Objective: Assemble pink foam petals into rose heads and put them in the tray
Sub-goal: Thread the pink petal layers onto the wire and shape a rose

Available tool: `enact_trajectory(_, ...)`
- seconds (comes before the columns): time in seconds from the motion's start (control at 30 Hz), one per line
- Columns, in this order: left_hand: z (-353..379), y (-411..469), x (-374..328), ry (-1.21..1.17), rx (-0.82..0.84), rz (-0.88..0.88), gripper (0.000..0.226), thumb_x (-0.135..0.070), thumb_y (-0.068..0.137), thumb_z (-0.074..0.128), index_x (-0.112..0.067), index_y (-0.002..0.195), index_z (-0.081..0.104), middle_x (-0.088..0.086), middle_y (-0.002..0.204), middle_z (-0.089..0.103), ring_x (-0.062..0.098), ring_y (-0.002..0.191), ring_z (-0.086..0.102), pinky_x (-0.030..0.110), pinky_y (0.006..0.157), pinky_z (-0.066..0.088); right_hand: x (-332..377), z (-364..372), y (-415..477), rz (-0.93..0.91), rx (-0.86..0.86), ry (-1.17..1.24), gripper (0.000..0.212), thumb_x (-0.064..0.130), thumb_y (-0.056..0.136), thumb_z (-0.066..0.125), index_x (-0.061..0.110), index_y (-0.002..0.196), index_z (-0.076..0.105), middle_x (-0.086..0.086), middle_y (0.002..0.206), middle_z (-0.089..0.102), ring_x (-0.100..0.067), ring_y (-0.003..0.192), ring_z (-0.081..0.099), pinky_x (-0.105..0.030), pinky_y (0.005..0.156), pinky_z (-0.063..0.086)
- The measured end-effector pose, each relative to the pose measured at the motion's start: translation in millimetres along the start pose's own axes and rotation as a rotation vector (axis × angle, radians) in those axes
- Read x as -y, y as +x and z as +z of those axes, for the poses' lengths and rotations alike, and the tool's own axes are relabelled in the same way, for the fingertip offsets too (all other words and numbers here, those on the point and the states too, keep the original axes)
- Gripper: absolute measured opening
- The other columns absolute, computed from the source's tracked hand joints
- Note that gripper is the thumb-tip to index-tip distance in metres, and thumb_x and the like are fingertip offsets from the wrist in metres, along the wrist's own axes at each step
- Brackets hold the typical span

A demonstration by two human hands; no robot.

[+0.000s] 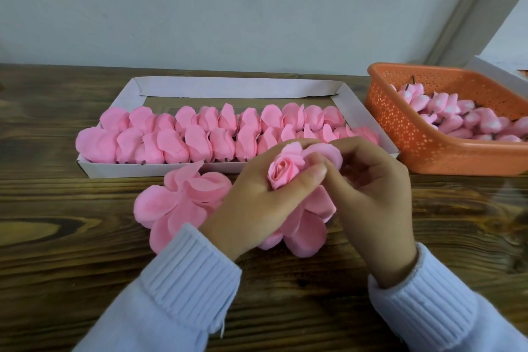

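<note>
Dark-grained wooden table (57,208) runs across the frame, everything sits on it. Long shallow white cardboard tray (237,88) lies well back from you: two packed rows of finished pink foam rose heads (171,146) fill its near part, a bare strip is left along the far wall, so there is room for more. Orange perforated plastic basket (405,128) stands just right of the tray, with a heap of small pink foam buds on dark stems (457,117) inside, so plenty of cores are unused. The loose pile of flat pink foam petal layers (171,206) lies on the table between you and the tray, partly under your hands. Your left hand (257,203) grips the half-built pink rose head (283,171), fingers curled under it and thumb pressed across its front. Your right hand (374,188) is curled in from the right, fingertips pinching an outer petal against the bud. The rose head is in the air in front of the tray's near right end, not yet placed. My read: the job is partway, this head is in the wrapping step, many more to go. Hard to tell: the rose's underside and any stem are hidden by your fingers, the petal count in the pile is unreadable, the tray's near right corner is partly behind your hands, and the basket is cut off at the right edge.
</note>
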State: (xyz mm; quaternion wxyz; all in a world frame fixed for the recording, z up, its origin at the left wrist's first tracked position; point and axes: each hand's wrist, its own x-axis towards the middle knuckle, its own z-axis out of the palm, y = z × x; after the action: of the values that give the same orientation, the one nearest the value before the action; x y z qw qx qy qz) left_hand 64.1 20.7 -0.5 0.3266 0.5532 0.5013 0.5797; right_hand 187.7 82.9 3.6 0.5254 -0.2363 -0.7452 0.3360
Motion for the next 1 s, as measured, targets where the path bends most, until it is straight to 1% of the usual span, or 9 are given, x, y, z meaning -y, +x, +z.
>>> enact_trajectory(0.1, 1, -1, 1, -0.005, -0.031, 0.009, 0.028, -0.028, 0.088, 0.058, -0.009, 0.105, 0.068, 0.016, 0.101, 0.071, 0.026, 0.099, 0.066, 0.044, 0.090, 0.052, 0, 0, 0, -0.004, -0.017, 0.033, 0.011, 0.011, 0.079, 0.073, 0.020, 0.083, 0.069, 0.007, 0.073, 0.070, -0.009, 0.066, 0.065, -0.018, 0.061, 0.050)
enact_trajectory(0.23, 0, 0, 2, -0.020, -0.107, 0.050, 0.012, -0.029, 0.088, 0.059, -0.028, 0.089, 0.071, -0.005, 0.080, 0.073, 0.006, 0.079, 0.069, 0.016, 0.072, 0.052, -1, 1, -2, 0.014, -0.015, 0.170, 0.020, 0.004, 0.080, 0.072, 0.016, 0.095, 0.064, 0.008, 0.082, 0.071, -0.007, 0.074, 0.069, -0.017, 0.066, 0.052)
enact_trajectory(0.4, -1, 4, 5, -0.169, -0.228, 0.038, 0.028, -0.052, 0.080, 0.060, -0.031, 0.064, 0.066, -0.007, 0.070, 0.065, 0.012, 0.077, 0.064, 0.035, 0.080, 0.053, -3, 2, -1, 0.041, -0.004, 0.270, 0.019, 0.005, 0.084, 0.060, 0.010, 0.102, 0.058, 0.001, 0.097, 0.066, -0.006, 0.089, 0.064, -0.020, 0.078, 0.050)
enact_trajectory(0.47, -2, 5, 3, -0.312, -0.205, -0.003, 0.029, -0.054, 0.077, 0.068, -0.028, 0.064, 0.067, -0.002, 0.072, 0.062, 0.020, 0.080, 0.061, 0.048, 0.084, 0.049, -5, 3, -1, 0.115, 0.077, 0.304, 0.023, 0.007, 0.082, 0.060, 0.010, 0.104, 0.055, 0.000, 0.100, 0.063, -0.007, 0.092, 0.062, -0.022, 0.079, 0.050)
enact_trajectory(0.6, -2, 5, 2, -0.607, -0.120, -0.044, 0.019, -0.019, 0.083, 0.063, -0.022, 0.066, 0.069, 0.000, 0.071, 0.062, 0.014, 0.073, 0.063, 0.035, 0.073, 0.053, -7, 6, -3, 0.220, 0.247, 0.315, 0.031, 0.020, 0.076, 0.069, 0.016, 0.102, 0.051, 0.017, 0.097, 0.062, -0.005, 0.098, 0.061, -0.027, 0.082, 0.050)
enact_trajectory(0.67, 0, 4, 1, -0.655, -0.100, -0.042, 0.023, -0.018, 0.083, 0.056, -0.022, 0.064, 0.069, -0.002, 0.071, 0.064, 0.011, 0.072, 0.065, 0.028, 0.068, 0.055, -8, 7, -3, 0.227, 0.259, 0.298, 0.037, 0.034, 0.072, 0.070, 0.019, 0.098, 0.050, 0.023, 0.096, 0.062, -0.003, 0.098, 0.059, -0.026, 0.081, 0.049)
enact_trajectory(0.73, 3, 3, 0, -0.684, -0.090, -0.069, 0.017, -0.022, 0.082, 0.056, -0.019, 0.075, 0.070, 0.000, 0.082, 0.068, 0.016, 0.085, 0.067, 0.037, 0.079, 0.056, -9, 6, -3, 0.230, 0.259, 0.271, 0.039, 0.039, 0.069, 0.070, 0.022, 0.098, 0.050, 0.023, 0.099, 0.062, -0.002, 0.101, 0.059, -0.024, 0.080, 0.047)
enact_trajectory(0.83, 7, 2, 0, -0.704, -0.079, -0.102, 0.022, -0.024, 0.082, 0.056, -0.008, 0.093, 0.068, 0.005, 0.091, 0.070, 0.019, 0.089, 0.068, 0.043, 0.084, 0.056, -11, 4, -3, 0.222, 0.287, 0.225, 0.042, 0.038, 0.071, 0.071, 0.021, 0.105, 0.053, 0.013, 0.108, 0.063, -0.009, 0.108, 0.060, -0.033, 0.085, 0.049)
enact_trajectory(1.0, 11, 2, 1, -0.667, -0.095, -0.105, 0.018, -0.031, 0.078, 0.062, -0.015, 0.077, 0.069, 0.006, 0.091, 0.067, 0.015, 0.087, 0.068, 0.032, 0.081, 0.057, -13, 4, -2, 0.148, 0.346, 0.276, 0.033, 0.015, 0.080, 0.071, 0.013, 0.111, 0.058, 0.000, 0.109, 0.065, -0.012, 0.099, 0.062, -0.031, 0.085, 0.048)
